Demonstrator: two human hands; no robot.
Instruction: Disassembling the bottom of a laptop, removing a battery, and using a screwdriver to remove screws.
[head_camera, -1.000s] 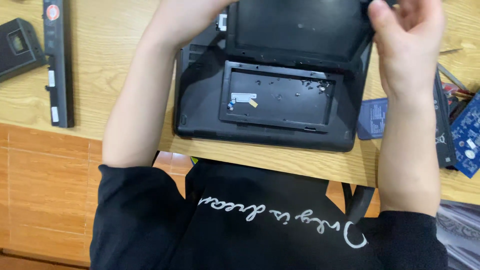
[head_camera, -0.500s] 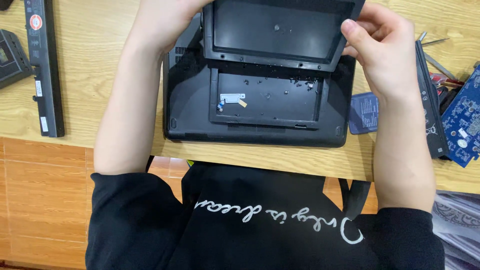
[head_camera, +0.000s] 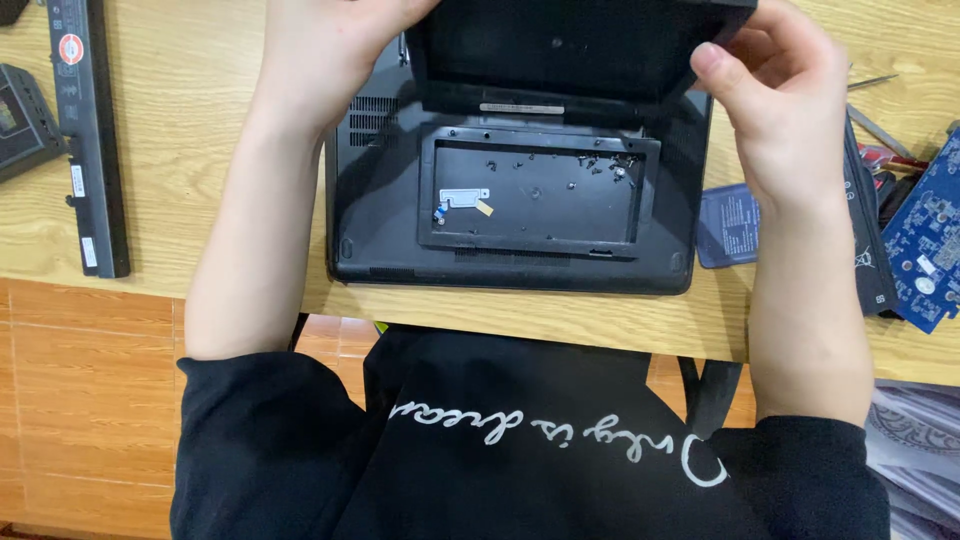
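Top centre: left hand (head_camera: 330, 50) and right hand (head_camera: 780, 100) both closed on black laptop cover panel (head_camera: 570, 50) | light, thin, flexes; grip opposite edges | upturned laptop (head_camera: 380, 220) on worktop (head_camera: 200, 200)

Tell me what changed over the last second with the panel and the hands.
Both hands, left hand and right hand, kept their grip on the black panel and tilted it up further, its near edge lifting off the laptop base. The base's open recess shows more fully. The long battery and blue circuit board stayed put on the table.
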